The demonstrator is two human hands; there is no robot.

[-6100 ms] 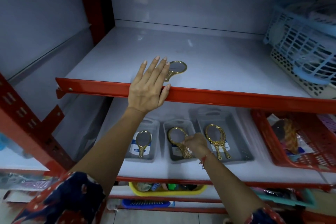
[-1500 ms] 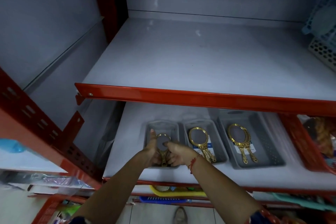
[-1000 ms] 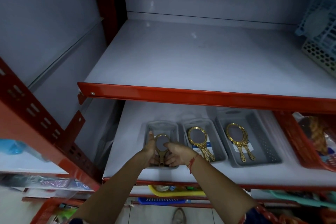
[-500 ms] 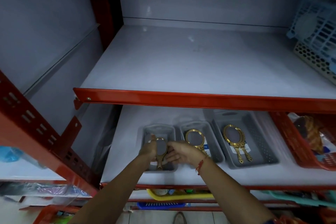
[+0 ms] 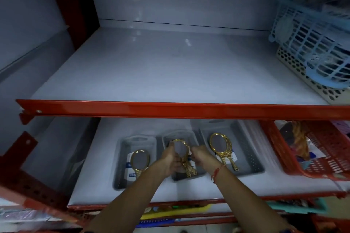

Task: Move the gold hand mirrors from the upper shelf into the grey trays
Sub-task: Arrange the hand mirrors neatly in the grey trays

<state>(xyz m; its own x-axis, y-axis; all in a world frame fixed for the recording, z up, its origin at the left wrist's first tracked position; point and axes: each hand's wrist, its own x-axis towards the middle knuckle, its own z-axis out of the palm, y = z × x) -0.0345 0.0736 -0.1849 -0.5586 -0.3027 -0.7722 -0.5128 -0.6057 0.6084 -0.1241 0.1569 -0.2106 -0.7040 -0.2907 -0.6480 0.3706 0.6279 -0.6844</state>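
as both hands (image 5: 171,159) flank it, mirror (image 5: 180,150).

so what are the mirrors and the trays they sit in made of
Hand mirrors: shiny gold ornate frames, either metal or gold-coated plastic; the look leaves it open. Grey trays: matte moulded plastic, judging by slotted walls and a cut-out handle.

Three trays side by side on lower shelf (image 5: 91,185), beneath upper shelf (image 5: 170,73). Left tray (image 5: 121,176): one mirror (image 5: 140,161). Middle tray (image 5: 197,138): mirrors (image 5: 181,149) between left hand (image 5: 170,159) and right hand (image 5: 203,157). Right tray (image 5: 250,157): stacked mirrors (image 5: 220,145). Basket (image 5: 329,157) right of trays. Stacked baskets (image 5: 310,47) at right of upper shelf.
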